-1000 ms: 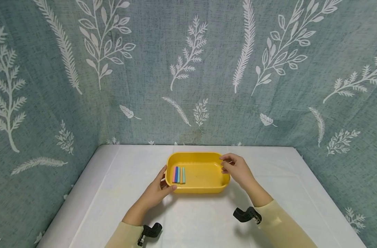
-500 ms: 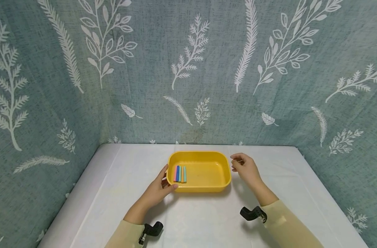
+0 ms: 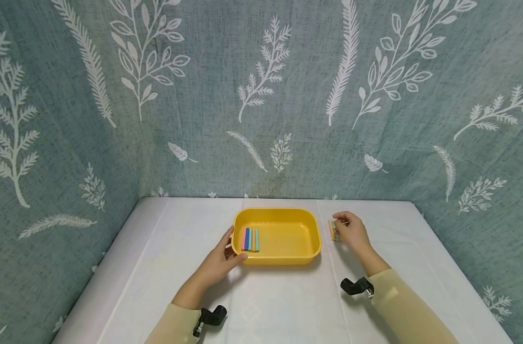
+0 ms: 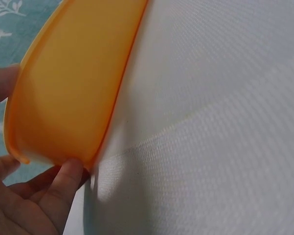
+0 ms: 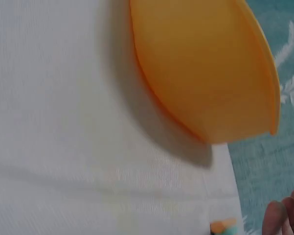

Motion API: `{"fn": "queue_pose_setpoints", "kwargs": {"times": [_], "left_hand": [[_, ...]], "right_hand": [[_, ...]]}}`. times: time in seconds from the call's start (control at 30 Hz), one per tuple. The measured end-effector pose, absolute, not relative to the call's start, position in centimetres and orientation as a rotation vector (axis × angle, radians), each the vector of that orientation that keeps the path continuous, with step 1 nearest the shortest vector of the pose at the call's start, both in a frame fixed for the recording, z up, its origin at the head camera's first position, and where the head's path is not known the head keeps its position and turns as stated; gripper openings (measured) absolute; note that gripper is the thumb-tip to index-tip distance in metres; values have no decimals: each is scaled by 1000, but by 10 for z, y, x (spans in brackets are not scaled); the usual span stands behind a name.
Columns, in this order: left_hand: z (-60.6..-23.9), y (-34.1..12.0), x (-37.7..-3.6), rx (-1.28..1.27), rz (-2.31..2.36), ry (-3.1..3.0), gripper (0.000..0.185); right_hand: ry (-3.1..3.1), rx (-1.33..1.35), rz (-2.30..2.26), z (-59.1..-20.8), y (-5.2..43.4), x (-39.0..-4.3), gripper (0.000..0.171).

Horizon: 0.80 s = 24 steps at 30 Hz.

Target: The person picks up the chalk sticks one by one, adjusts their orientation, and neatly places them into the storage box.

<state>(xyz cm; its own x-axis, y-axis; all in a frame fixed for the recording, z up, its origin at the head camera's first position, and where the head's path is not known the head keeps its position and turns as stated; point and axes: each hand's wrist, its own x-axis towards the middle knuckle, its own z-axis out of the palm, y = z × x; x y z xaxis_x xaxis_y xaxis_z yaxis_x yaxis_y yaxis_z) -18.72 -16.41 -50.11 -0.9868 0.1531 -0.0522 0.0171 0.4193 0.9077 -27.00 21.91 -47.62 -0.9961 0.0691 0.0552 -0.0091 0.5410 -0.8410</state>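
Yel. tray (image 3: 287, 239) gripped at L end by L hand (image 3: 220, 263); col. sticks (image 3: 332, 230) on counter (image 3: 283, 301) part-hidden by R hand (image 3: 354, 233), grasp unclear.

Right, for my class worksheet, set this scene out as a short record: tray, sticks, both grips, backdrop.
Tray: yellow, on the white cloth
Inside sticks: five, side by side towards the tray's left end; pink, dark blue, orange, two pale blue-green
Outside sticks: right of the tray, orange and green showing; partly hidden, no count
Left grip: holds the tray's left end
Right grip: at the outside sticks; cannot tell if it holds one
Backdrop: blue-green cloth, white leaf print
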Motion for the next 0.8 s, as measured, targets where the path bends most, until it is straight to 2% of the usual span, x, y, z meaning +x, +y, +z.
{"fn": "queue_pose_setpoints", "kwargs": {"times": [0.47,0.8], "left_hand": [[-500,-162,-186,167,1647,2520,95],[-499,-162,-186,161,1651,2515,94]], "right_hand": [[-2841,-112,1379,-489,242,-286,31],[-3001,-152,1336,-490,245,-292,40]]}}
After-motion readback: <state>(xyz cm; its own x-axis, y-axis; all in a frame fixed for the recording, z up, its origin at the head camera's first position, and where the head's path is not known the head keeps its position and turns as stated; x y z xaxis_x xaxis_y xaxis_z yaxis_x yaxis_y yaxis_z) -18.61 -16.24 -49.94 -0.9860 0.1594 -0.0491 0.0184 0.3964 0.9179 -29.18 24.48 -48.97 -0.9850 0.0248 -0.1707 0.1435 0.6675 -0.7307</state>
